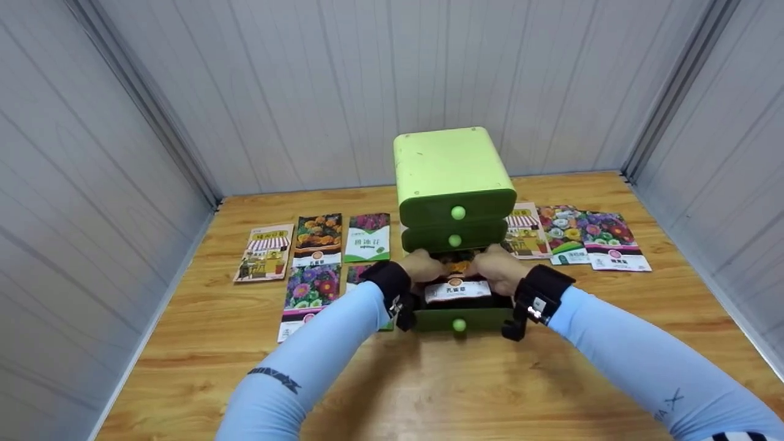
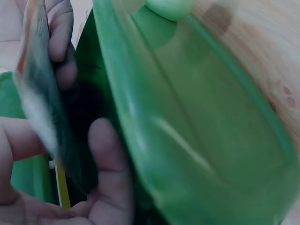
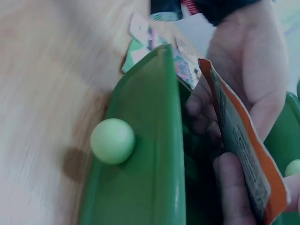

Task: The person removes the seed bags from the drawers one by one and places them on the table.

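A seed packet (image 1: 457,291) with orange flowers and a white label band is held over the pulled-out bottom drawer (image 1: 429,320) of a small green drawer cabinet (image 1: 453,162). My left hand (image 1: 422,266) grips its left side and my right hand (image 1: 499,269) its right side. In the left wrist view the packet (image 2: 40,101) stands on edge, between thumb and fingers, behind the drawer front (image 2: 187,112). The right wrist view shows the printed back of the packet (image 3: 239,140), orange along its border, tilted above the dark drawer inside.
Several seed packets lie left of the cabinet, among them a marigold packet (image 1: 317,239) and a purple-flower packet (image 1: 311,294). More lie at the right, including a mixed-flower packet (image 1: 614,240). Pale panel walls (image 1: 367,92) enclose the wooden table (image 1: 478,386) at back and sides.
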Tool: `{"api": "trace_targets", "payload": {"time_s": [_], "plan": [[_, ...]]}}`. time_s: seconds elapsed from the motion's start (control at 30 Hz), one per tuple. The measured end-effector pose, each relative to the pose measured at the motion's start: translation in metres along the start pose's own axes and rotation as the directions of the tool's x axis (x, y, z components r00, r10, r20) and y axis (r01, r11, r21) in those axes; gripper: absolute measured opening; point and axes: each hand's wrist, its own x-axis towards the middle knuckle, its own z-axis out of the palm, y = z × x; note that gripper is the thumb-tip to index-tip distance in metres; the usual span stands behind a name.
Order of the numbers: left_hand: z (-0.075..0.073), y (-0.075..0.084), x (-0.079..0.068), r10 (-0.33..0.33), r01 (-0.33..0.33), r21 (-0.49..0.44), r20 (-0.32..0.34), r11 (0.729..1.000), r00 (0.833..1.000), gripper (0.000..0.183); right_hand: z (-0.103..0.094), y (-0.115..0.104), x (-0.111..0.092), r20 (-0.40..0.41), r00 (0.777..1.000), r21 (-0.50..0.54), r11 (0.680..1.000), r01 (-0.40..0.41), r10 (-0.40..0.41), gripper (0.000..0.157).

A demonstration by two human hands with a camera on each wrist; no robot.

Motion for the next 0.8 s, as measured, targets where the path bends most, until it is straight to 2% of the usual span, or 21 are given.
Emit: {"api": "trace_targets", "payload": {"time_s": [0.07, 0.13, 0.2, 0.37, 0.47, 0.6, 0.8], "plan": [[-0.001, 0.001, -0.003, -0.017, 0.017, -0.004, 0.026, 1.000, 1.000, 0.058, 0.001, -0.002, -0.004, 0.011, 1.000, 0.003, 1.000, 0.008, -0.008, 0.018], [-0.002, 0.002, -0.005, -0.026, 0.026, -0.001, 0.044, 1.000, 0.999, 0.058, 0.002, -0.003, -0.007, 0.026, 1.000, 0.027, 1.000, -0.003, 0.003, 0.038], [-0.003, 0.001, -0.007, -0.025, 0.026, -0.025, 0.068, 0.999, 0.997, 0.062, 0.002, -0.004, -0.009, 0.033, 0.999, 0.055, 0.998, -0.012, 0.010, 0.050], [-0.008, 0.000, -0.010, -0.043, 0.065, -0.154, 0.143, 0.986, 0.989, 0.072, 0.002, -0.004, -0.017, 0.043, 0.999, 0.088, 0.996, -0.028, 0.024, 0.028], [-0.012, -0.001, -0.013, -0.047, 0.080, -0.188, 0.170, 0.979, 0.984, 0.072, 0.001, -0.004, -0.021, 0.037, 0.999, 0.086, 0.996, -0.026, 0.023, 0.021], [-0.015, -0.002, -0.017, -0.044, 0.087, -0.235, 0.184, 0.968, 0.982, 0.076, 0.002, -0.003, -0.028, 0.047, 0.998, 0.120, 0.991, -0.056, 0.051, 0.018], [-0.015, -0.003, -0.022, -0.043, 0.106, -0.302, 0.208, 0.947, 0.977, 0.103, 0.005, 0.002, -0.038, 0.071, 0.996, 0.190, 0.979, -0.068, 0.055, 0.018]]}}
